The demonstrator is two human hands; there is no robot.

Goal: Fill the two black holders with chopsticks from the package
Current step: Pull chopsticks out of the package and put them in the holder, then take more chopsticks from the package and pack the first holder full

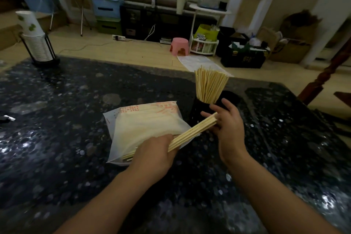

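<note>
A translucent plastic package (146, 129) with red print lies on the dark speckled table (66, 119), more pale chopsticks inside it. My left hand (153, 155) grips the near end of a bundle of chopsticks (191, 133) that slants up to the right. My right hand (227, 125) holds the bundle's far end between thumb and fingers. Just behind my right hand stands a black holder (199, 109) packed with upright chopsticks (209, 85). A second black holder (230, 98) shows partly behind it, its inside hidden.
A stack of paper cups in a black wire stand (37, 43) is at the table's far left. A small dark object (6, 118) lies at the left edge. Beyond the table are a pink stool (180, 46), boxes and a wooden post (321, 81).
</note>
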